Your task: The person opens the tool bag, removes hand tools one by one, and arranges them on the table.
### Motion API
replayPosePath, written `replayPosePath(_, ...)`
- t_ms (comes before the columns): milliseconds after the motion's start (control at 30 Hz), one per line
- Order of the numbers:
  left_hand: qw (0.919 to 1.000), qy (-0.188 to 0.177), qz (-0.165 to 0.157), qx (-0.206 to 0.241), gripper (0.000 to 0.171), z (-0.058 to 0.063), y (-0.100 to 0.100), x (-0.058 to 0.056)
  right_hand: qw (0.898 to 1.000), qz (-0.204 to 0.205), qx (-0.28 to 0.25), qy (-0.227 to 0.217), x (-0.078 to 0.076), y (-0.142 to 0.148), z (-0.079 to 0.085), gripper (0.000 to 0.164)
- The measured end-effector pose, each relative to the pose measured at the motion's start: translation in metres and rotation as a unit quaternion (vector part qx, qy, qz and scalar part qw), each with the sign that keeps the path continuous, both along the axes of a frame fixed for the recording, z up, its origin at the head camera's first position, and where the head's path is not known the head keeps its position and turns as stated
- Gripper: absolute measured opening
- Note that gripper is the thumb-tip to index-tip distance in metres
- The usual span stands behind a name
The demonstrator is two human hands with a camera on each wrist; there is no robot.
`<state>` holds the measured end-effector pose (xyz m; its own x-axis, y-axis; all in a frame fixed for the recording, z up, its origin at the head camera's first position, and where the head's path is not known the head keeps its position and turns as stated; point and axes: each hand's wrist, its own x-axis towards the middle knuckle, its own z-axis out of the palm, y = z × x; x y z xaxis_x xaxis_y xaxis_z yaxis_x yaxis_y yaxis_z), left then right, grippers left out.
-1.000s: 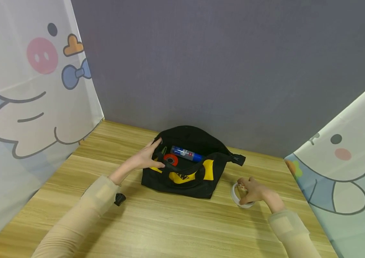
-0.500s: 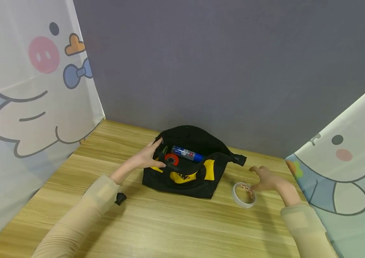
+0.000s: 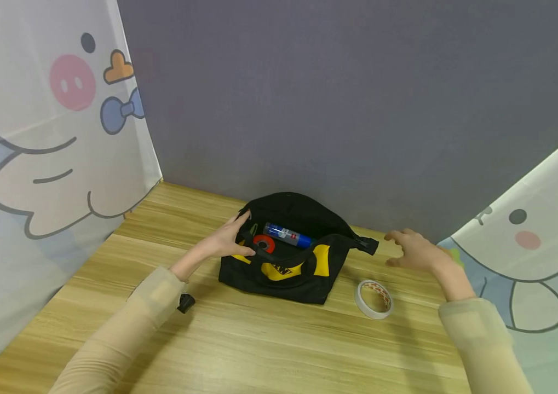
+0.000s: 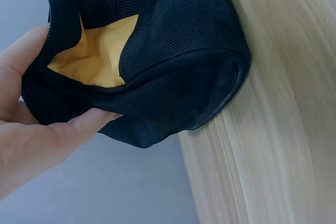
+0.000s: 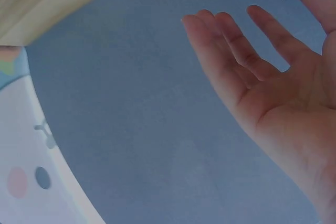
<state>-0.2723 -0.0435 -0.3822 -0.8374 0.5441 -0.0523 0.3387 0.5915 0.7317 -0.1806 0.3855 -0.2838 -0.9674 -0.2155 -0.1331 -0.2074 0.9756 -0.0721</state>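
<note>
A black and yellow tool bag [image 3: 303,291] stands unzipped on the wooden table. My left hand [image 3: 222,241] holds the left end of its mouth, thumb on the near side; in the left wrist view the bag's end [image 4: 189,30] lies between thumb and fingers. Inside the bag are a blue-capped tube [image 3: 288,235] and a red ring-shaped item [image 3: 270,244]. A white roll of tape [image 3: 368,312] lies flat right of the bag. My right hand [image 3: 416,253] hovers beyond the tape with nothing in it, its fingers loosely bent and apart in the right wrist view.
A small black object [image 3: 186,303] lies by my left wrist, partly hidden by the sleeve. A grey panel [image 3: 308,109] rises behind the bag. Cartoon-printed sheets [image 3: 62,164] line both sides. The bag's zipper end [image 3: 367,244] sticks out to the right.
My right hand has let go of the tape roll and moved up and to the right, away from it. The tape stays on the table. The left hand keeps its place on the bag.
</note>
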Motion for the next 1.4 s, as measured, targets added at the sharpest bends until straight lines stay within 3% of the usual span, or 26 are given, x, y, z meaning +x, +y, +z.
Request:
replayPosePath(233, 1.0, -0.007, 0.002, -0.002, 0.105, -0.001, -0.003, 0.001, 0.999, 0.038, 0.003, 0.037, -0.01, -0.022, 0.015, 0.051)
replayPosePath(500, 0.9999, -0.007, 0.008, -0.001, 0.106, -0.001, -0.003, 0.0, 0.997, 0.065, -0.01, 0.041, -0.023, -0.057, 0.024, 0.048)
replayPosePath(800, 0.9999, -0.009, 0.011, -0.001, 0.105, 0.001, -0.005, 0.001, 0.994, 0.092, -0.002, 0.055, -0.037, -0.092, 0.022, 0.048)
replayPosePath(1400, 1.0, 0.0, 0.002, 0.002, 0.104, 0.002, 0.001, 0.002, 0.994, 0.111, 0.013, 0.008, -0.059, -0.145, 0.009, 0.047)
